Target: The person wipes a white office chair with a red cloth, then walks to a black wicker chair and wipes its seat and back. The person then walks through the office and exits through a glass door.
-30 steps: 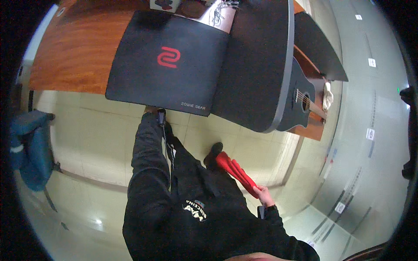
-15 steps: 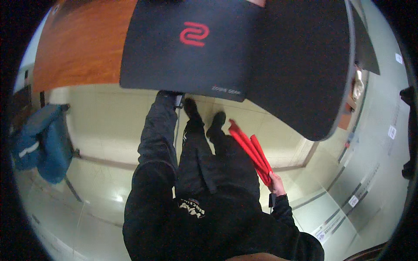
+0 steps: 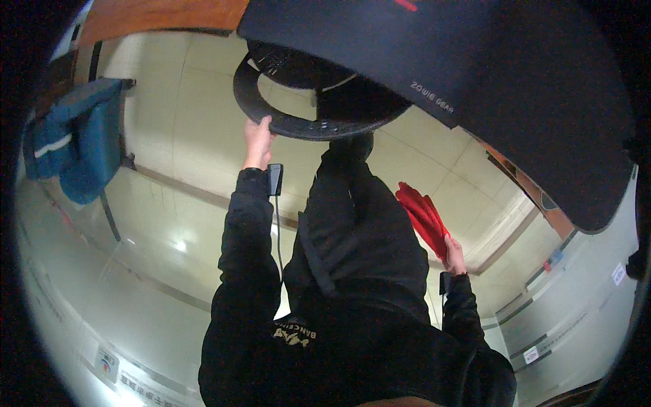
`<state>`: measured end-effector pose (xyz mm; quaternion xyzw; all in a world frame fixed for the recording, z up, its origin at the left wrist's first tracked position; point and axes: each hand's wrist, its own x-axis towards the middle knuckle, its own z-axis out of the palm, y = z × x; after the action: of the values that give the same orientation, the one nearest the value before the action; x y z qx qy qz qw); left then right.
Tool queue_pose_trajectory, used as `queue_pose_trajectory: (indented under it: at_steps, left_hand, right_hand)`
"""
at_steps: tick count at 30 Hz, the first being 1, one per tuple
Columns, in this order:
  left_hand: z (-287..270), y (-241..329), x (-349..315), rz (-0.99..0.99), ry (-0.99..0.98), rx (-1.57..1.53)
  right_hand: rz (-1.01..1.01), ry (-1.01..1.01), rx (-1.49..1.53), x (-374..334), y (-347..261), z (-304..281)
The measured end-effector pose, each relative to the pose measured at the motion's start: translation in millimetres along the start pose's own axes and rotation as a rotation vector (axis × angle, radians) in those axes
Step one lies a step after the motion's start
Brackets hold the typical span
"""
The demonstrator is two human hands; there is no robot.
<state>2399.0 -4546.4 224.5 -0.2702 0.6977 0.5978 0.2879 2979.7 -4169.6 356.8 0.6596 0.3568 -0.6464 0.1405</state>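
Observation:
My left hand (image 3: pixel 259 142) is closed on the lower left rim of a black steering wheel (image 3: pixel 291 125), just below the front edge of the desk. The wheel's upper part is hidden by the overhanging black mat. To the right of my legs, my right hand (image 3: pixel 455 256) grips one end of a folded red cloth (image 3: pixel 424 216). The rest of the cloth sticks out past my fingers, over the floor. A small dark device (image 3: pixel 274 180) with a cable sits at my left wrist, and another (image 3: pixel 445 282) is at my right.
A large black mat (image 3: pixel 515 88) with a rounded right corner covers much of the desk. Brown wood of the desk (image 3: pixel 163 15) shows at the far left. A blue chair (image 3: pixel 98 139) stands at left. Glass panels (image 3: pixel 576 305) with stickers are at right.
My left hand has come out from beneath the mat's edge, and the steering wheel it grips now shows. My right hand still holds the red cloth. The view has shifted.

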Motion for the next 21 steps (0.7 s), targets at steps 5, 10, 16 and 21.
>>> queue_pose_trajectory:
  at_steps: [5, 10, 16, 21]
  left_hand:
    - [-86.0, -27.8, -44.8, 0.079, 0.080, 0.009]
    - [-159.5, -52.6, -83.5, 0.014, 0.222, 0.073]
    - [-240.5, -77.2, -98.7, 0.059, 0.275, 0.159]
    - [-267.1, -96.1, -143.5, 0.161, 0.437, 0.114]
  right_hand:
    - [-0.116, -0.090, 0.017, 20.6, 6.2, 3.7]
    - [-0.242, -0.082, 0.030, 17.6, 10.1, 18.3]
    - [-0.172, 0.376, -0.022, 4.1, -28.1, 31.4]
    - [-0.338, 0.135, -0.005, 15.0, -68.3, 49.5]
